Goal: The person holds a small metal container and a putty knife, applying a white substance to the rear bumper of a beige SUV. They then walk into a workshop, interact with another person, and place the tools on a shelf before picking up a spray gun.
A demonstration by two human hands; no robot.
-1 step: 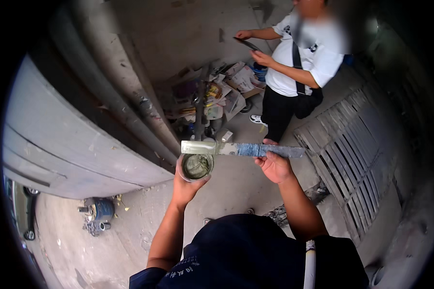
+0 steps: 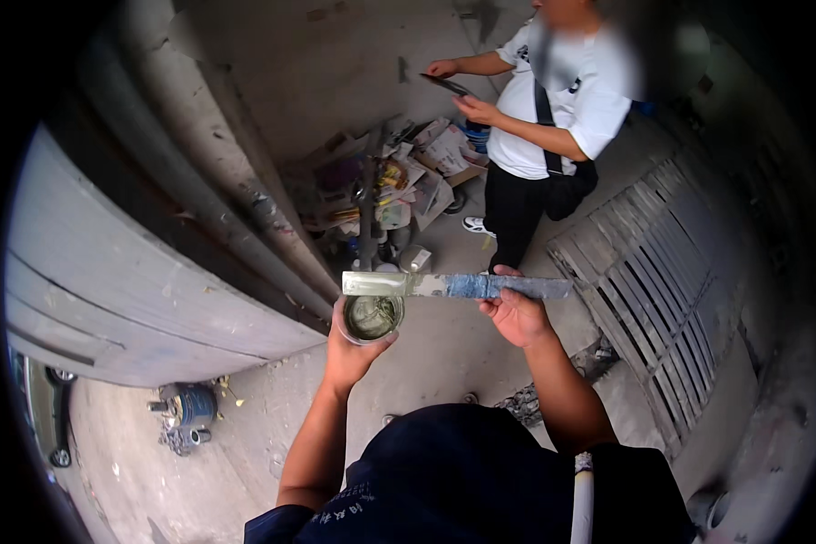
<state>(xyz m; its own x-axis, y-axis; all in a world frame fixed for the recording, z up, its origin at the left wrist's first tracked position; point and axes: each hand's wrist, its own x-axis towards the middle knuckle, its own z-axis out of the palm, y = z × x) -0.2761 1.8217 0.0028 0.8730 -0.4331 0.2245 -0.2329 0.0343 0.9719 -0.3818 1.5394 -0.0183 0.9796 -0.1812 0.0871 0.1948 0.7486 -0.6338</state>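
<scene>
My left hand is wrapped round a small round cup of thick grey-green paste, its mouth facing up. My right hand is closed on a long flat scraper, gripping it beyond a band of blue tape. The scraper lies level across the view, its left end over the far rim of the cup. A pale green film coats that end; whether it touches the rim, I cannot tell.
Beyond my hands stands a person in a white shirt, holding a dark flat object. Papers and cardboard are heaped by the wall. A slatted rack is at right, a large pale panel at left, a blue bucket at lower left. A cigarette juts up from the lower edge.
The background, with the other person in it, has shifted slightly left in the view. Both hands keep their grips; cup and scraper sit marginally lower.
</scene>
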